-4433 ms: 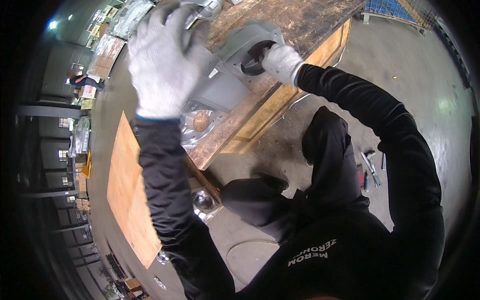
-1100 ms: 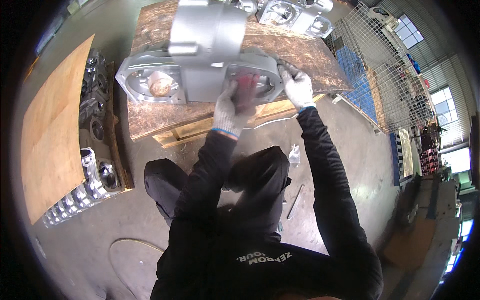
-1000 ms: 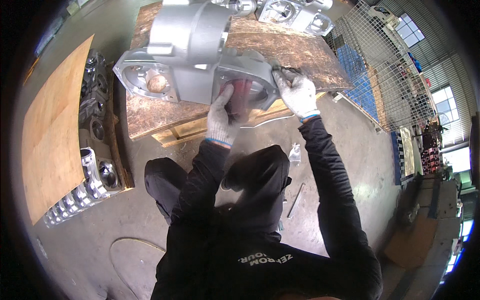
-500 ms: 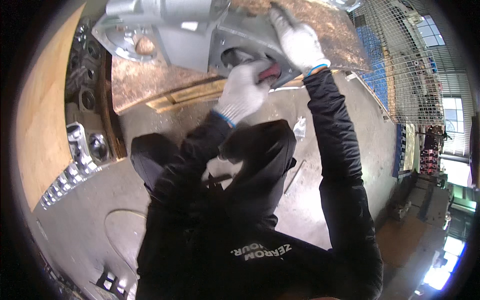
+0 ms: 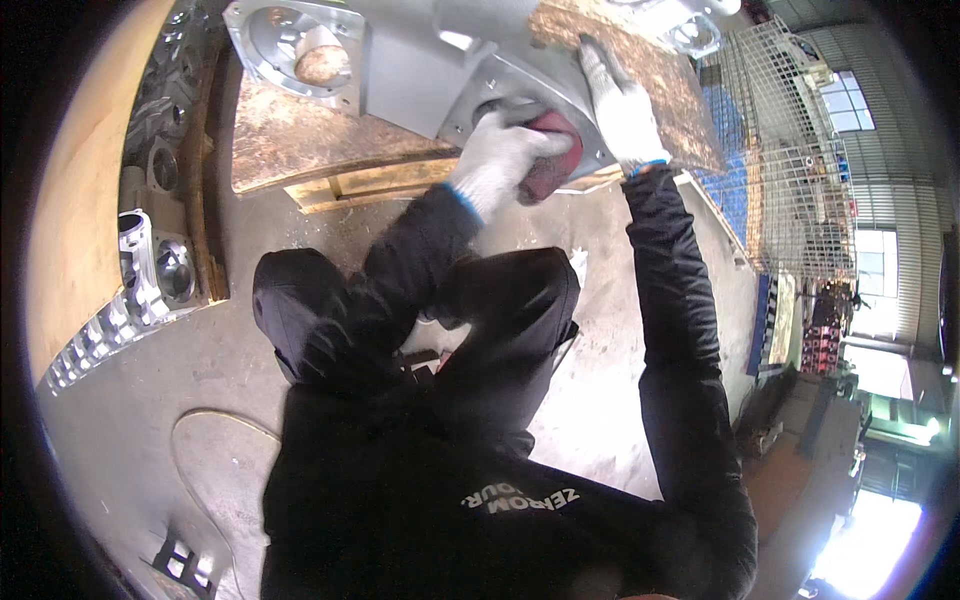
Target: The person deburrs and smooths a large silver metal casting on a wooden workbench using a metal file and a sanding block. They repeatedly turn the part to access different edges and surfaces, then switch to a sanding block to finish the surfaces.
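Note:
A large grey cast-metal housing with round openings at its flanged ends lies on a worn wooden board. My left hand, in a white knit glove, is closed around a dark red abrasive pad. The pad rests against the housing's near square flange, at its round opening, and the left fingertips reach into that hole. My right hand, gloved as well, lies with its fingers stretched out along the right side of the same flange. Its palm side is hidden.
Several metal castings stand on the left beside a pale plywood sheet. Another shiny casting sits at the far right of the board. A wire mesh cage stands to the right. A thin hose crosses the concrete floor.
My left hand has turned, and more of the red pad shows at the flange opening. The right hand stays along the flange side. The whole view has shifted slightly.

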A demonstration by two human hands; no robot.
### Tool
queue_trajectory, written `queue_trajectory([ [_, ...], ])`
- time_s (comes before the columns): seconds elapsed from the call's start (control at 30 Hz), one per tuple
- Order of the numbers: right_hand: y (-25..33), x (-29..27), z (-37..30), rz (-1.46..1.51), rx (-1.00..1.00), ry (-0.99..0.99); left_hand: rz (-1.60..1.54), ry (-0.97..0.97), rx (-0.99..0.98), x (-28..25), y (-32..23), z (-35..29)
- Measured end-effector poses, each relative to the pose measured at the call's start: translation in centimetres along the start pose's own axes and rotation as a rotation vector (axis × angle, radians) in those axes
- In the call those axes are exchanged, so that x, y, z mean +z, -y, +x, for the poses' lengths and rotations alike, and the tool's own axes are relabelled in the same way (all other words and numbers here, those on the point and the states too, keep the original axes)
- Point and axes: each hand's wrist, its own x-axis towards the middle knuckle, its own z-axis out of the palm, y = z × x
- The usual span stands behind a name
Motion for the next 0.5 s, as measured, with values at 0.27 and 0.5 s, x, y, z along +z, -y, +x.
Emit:
queue_trajectory([
  [0.27, 0.8, 0.3, -0.5, 0.015, 0.055, -0.038, -0.618, 0.087, 0.032, -2.2, 3.6, 0.6],
  [0.5, 2.8, -1.4, -0.7, 0.227, 0.344, 0.049, 1.429, 0.14, 0.796, -2.4, 3.8, 1.5],
])
